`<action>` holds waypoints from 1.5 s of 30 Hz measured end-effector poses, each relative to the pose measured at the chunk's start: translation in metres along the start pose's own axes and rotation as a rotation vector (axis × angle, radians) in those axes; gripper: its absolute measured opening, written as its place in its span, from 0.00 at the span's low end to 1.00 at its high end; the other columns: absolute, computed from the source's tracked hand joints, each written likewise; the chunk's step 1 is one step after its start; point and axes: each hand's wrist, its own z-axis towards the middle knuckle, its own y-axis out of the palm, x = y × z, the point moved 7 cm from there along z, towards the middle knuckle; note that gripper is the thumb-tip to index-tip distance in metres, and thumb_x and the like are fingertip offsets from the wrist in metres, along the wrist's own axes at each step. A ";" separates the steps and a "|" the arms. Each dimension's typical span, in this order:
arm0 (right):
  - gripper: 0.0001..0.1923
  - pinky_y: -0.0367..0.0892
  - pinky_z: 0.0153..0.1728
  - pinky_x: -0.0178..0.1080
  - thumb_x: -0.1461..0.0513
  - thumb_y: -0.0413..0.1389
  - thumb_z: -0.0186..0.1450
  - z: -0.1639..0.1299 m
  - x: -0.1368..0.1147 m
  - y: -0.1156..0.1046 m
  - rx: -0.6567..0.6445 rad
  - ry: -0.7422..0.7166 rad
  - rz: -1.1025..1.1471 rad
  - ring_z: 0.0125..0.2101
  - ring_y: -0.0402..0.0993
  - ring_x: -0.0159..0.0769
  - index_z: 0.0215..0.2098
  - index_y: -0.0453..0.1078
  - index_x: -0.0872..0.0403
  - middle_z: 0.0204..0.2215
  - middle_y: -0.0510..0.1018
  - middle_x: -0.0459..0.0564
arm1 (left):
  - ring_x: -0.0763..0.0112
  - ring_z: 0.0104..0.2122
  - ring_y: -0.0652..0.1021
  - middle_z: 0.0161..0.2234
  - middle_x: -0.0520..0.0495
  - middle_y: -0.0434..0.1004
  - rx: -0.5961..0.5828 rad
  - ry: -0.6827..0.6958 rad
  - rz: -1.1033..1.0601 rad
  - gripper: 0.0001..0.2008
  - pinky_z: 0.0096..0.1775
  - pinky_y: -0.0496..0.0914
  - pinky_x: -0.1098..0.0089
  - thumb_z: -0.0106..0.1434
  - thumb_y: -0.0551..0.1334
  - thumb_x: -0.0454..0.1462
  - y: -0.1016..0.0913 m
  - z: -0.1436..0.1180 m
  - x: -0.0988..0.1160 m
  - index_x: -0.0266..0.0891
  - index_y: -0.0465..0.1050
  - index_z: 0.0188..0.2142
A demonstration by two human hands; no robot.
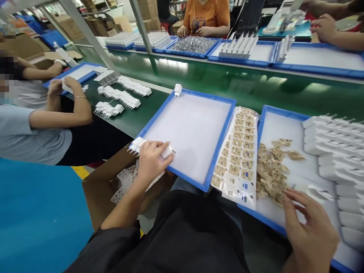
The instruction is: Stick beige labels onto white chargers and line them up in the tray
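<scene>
- Two or three white plugs [139,144] sit at the near left corner of the empty blue tray [224,100], prongs pointing left over the rim; my left hand [150,159] rests on them.
- Left fingers are curled over one plug, thumb and fingertips pinching its body against the tray's white liner. I judge this a grasp, not a loose touch.
- My right hand [308,223] hovers over the second tray [264,110] to the right, fingers spread and released, holding nothing I can make out. Its fingertips are just beside a heap of small tan stickers [270,170].
- A backing sheet of stickers [239,155] lies between the two trays, overlapping both rims.
- Rows of white plugs [335,151] fill the right side of the second tray, close to my right hand.
- Step in hand, as I read it: a plug is being set down in the left tray while the right hand goes for the next piece.
- A next move would call for a fine pinch on one thin sticker or one plug without disturbing the heap.
- Beyond, a green conveyor belt [199,76] runs across, with more trays on its far side.
- A person's hands [64,89] at the left work on similar plugs; another person in an orange shirt [206,13] sits opposite.
</scene>
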 end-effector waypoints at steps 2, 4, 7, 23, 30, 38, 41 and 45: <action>0.10 0.73 0.49 0.64 0.54 0.59 0.67 -0.002 -0.004 0.001 -0.020 0.011 0.020 0.48 0.78 0.62 0.42 0.77 0.49 0.44 0.81 0.56 | 0.51 0.43 0.73 0.39 0.41 0.79 -0.008 -0.034 0.197 0.13 0.51 0.64 0.49 0.63 0.65 0.42 -0.006 -0.003 -0.028 0.43 0.82 0.46; 0.10 0.73 0.50 0.64 0.54 0.59 0.68 -0.004 -0.007 0.002 -0.039 0.011 0.022 0.49 0.78 0.62 0.42 0.77 0.50 0.45 0.81 0.56 | 0.48 0.44 0.71 0.39 0.39 0.78 -0.045 -0.037 0.326 0.14 0.52 0.62 0.47 0.64 0.63 0.42 -0.006 -0.005 -0.046 0.42 0.82 0.45; 0.09 0.73 0.50 0.64 0.55 0.58 0.68 -0.005 -0.009 0.002 -0.054 0.007 0.031 0.49 0.78 0.62 0.42 0.77 0.47 0.44 0.81 0.54 | 0.46 0.46 0.69 0.40 0.37 0.76 -0.093 -0.033 0.422 0.14 0.53 0.61 0.46 0.65 0.60 0.41 0.000 -0.006 -0.057 0.40 0.83 0.45; 0.09 0.74 0.37 0.43 0.57 0.57 0.70 -0.007 -0.005 0.002 -0.094 -0.029 0.045 0.35 0.78 0.40 0.43 0.77 0.52 0.37 0.83 0.52 | 0.44 0.52 0.69 0.52 0.36 0.74 -0.055 0.017 0.057 0.18 0.54 0.64 0.46 0.67 0.63 0.44 0.025 -0.011 -0.002 0.44 0.77 0.54; 0.16 0.71 0.31 0.41 0.52 0.56 0.70 -0.018 -0.028 0.037 -0.317 0.078 -0.038 0.28 0.75 0.38 0.49 0.74 0.52 0.33 0.82 0.49 | 0.55 0.51 0.74 0.51 0.42 0.79 -0.312 0.418 -0.358 0.13 0.50 0.66 0.56 0.69 0.63 0.39 0.081 -0.013 0.153 0.43 0.75 0.52; 0.17 0.72 0.35 0.40 0.59 0.56 0.69 -0.018 -0.028 0.037 -0.469 0.118 0.111 0.26 0.70 0.34 0.55 0.71 0.52 0.37 0.78 0.49 | 0.50 0.67 0.65 0.67 0.40 0.66 -0.529 0.614 -0.261 0.26 0.64 0.60 0.49 0.70 0.61 0.47 0.117 -0.007 0.207 0.41 0.67 0.64; 0.16 0.72 0.35 0.41 0.57 0.56 0.70 -0.014 -0.030 0.035 -0.411 0.090 0.023 0.27 0.70 0.35 0.53 0.74 0.52 0.42 0.76 0.52 | 0.50 0.68 0.64 0.68 0.40 0.64 -0.577 0.636 -0.191 0.29 0.66 0.57 0.46 0.70 0.59 0.51 0.125 -0.016 0.207 0.41 0.64 0.66; 0.14 0.72 0.37 0.43 0.57 0.55 0.71 -0.010 -0.037 0.049 -0.377 0.065 -0.036 0.38 0.76 0.43 0.50 0.76 0.52 0.43 0.77 0.54 | 0.50 0.69 0.63 0.69 0.41 0.62 -0.569 0.625 -0.152 0.30 0.67 0.56 0.43 0.71 0.57 0.51 0.124 -0.024 0.206 0.40 0.62 0.67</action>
